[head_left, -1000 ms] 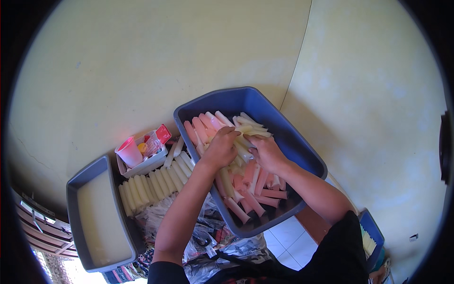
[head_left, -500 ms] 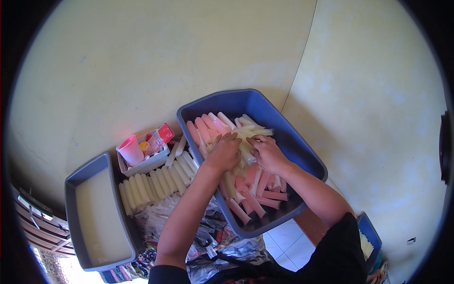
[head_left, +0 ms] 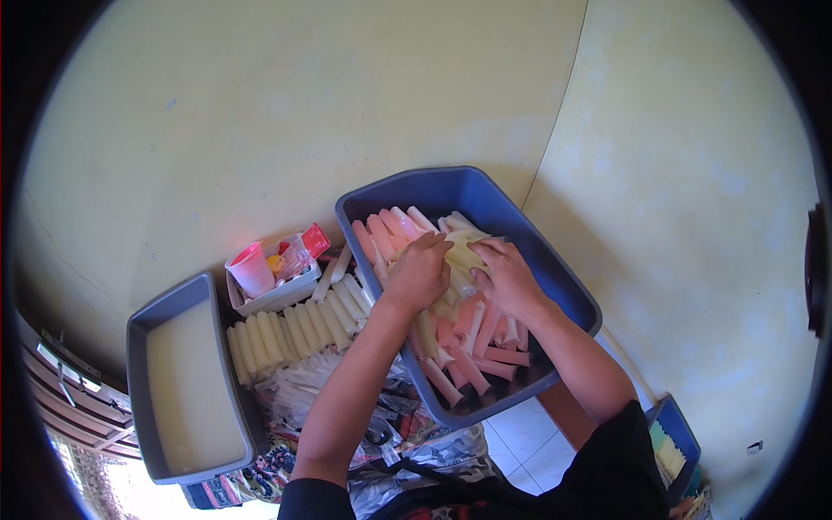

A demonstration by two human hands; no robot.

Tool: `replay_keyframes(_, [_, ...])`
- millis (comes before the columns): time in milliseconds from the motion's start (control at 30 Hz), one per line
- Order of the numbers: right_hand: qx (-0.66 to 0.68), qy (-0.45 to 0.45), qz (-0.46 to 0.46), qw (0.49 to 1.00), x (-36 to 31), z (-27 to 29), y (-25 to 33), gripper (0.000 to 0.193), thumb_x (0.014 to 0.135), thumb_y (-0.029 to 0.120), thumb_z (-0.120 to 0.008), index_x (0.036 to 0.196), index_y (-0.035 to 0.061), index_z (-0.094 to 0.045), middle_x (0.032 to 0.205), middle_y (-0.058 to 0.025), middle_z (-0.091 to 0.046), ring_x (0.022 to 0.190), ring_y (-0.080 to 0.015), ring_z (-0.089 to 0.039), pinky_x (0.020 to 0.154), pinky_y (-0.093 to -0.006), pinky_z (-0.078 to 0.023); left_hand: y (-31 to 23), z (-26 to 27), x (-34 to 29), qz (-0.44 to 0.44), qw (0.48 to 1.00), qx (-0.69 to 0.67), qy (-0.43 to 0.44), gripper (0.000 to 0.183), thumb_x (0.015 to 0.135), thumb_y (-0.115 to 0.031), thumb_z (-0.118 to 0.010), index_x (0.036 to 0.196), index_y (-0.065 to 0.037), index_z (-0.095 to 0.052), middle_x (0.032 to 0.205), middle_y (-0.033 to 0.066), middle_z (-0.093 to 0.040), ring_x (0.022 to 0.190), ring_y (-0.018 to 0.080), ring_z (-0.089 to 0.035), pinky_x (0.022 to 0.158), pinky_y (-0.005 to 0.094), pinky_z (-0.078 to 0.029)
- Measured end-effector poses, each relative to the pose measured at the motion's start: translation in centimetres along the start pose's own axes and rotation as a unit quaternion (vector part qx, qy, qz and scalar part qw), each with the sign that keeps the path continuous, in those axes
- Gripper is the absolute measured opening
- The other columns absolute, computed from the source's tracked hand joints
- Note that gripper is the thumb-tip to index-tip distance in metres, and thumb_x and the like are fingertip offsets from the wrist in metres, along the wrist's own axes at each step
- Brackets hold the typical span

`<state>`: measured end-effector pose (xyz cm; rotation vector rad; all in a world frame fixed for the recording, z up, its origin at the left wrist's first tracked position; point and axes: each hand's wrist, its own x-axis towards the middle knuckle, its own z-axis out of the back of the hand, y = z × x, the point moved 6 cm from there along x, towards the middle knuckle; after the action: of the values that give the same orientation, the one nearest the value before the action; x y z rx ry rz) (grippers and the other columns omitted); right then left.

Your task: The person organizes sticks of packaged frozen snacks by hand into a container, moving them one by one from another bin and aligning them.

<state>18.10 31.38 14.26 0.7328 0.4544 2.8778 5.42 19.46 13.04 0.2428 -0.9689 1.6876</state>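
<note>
A deep blue-grey tub (head_left: 555, 286) holds many filled plastic tubes, like ice pops. Pink tubes (head_left: 472, 338) lie loose in its near part, and more stand in a row at the far left. Between my hands is a cluster of pale yellow tubes (head_left: 464, 251). My left hand (head_left: 420, 276) has its fingers curled down on the left side of this cluster, the fingertips partly hidden. From the right, my right hand (head_left: 510, 279) grips the same cluster, thumb and fingers bent around it.
On the left stands a grey tub (head_left: 186, 390) of milky liquid. Beside it lie rows of pale tubes (head_left: 299, 334) and clear plastic bags (head_left: 303, 386). A white basket (head_left: 277, 296) holds a pink cup (head_left: 251, 270). At lower right is another blue tub (head_left: 676, 433).
My hands have stayed over the pale tubes, and my right hand's fingers have drawn slightly away from my left hand. The whole view has shifted a little.
</note>
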Motion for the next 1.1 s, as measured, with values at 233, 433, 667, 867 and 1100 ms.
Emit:
replay_keyframes(233, [0.1,-0.104,0.04,0.989,-1.7,6.5,10.2,0.056,0.091,-0.001,-0.078,0.144,0.001,-0.063,0.134,-0.019,-0.068,0.109,-0.0315,-0.075,0.088,-0.0388,-0.065,-5.4,8.9,-4.1,0.017,0.985,-0.022,-0.173,0.03,0.094,0.002,-0.065,0.122,0.0,-0.075,0.123,0.0218,-0.075,0.116,0.0415,-0.071,0.101,0.0464,-0.057])
replay_keyframes(433, [0.29,-0.073,0.044,0.953,-6.7,3.8,19.7,0.061,0.094,0.004,-0.078,0.15,-0.0021,-0.056,0.136,-0.0231,-0.064,0.107,-0.032,-0.074,0.089,-0.0374,-0.064,-7.5,15.2,-13.0,0.107,0.968,-0.01,-0.225,0.029,0.098,0.001,-0.065,0.125,-0.001,-0.075,0.12,0.0217,-0.076,0.111,0.0388,-0.075,0.097,0.0424,-0.058])
replay_keyframes(667, [0.309,-0.04,0.059,0.948,-8.2,-4.4,25.7,0.06,0.092,-0.005,-0.075,0.15,-0.0023,-0.057,0.135,-0.0221,-0.066,0.106,-0.0294,-0.076,0.089,-0.0382,-0.065,-4.9,18.5,-22.0,0.244,0.928,0.033,-0.279,0.025,0.1,0.004,-0.062,0.121,0.001,-0.077,0.116,0.021,-0.078,0.109,0.0363,-0.077,0.096,0.0401,-0.057])
replay_keyframes(867, [0.253,-0.056,0.067,0.963,-6.0,-10.3,25.3,0.056,0.09,-0.007,-0.073,0.144,-0.0026,-0.059,0.13,-0.0234,-0.067,0.112,-0.0396,-0.071,0.096,-0.0464,-0.059,-1.6,17.5,-24.4,0.259,0.921,0.062,-0.285,0.029,0.097,0.007,-0.06,0.121,0.001,-0.074,0.117,0.023,-0.076,0.106,0.0431,-0.074,0.092,0.0456,-0.059])
replay_keyframes(1100, [0.144,-0.011,-0.001,0.989,-3.2,-16.4,21.5,0.046,0.093,-0.003,-0.069,0.138,-0.0066,-0.06,0.128,-0.0279,-0.064,0.117,-0.0481,-0.067,0.097,-0.0521,-0.057,5.9,14.4,-20.9,0.23,0.95,0.053,-0.205,0.039,0.089,0.011,-0.055,0.121,0.001,-0.074,0.116,0.0248,-0.075,0.108,0.0458,-0.072,0.095,0.048,-0.058])
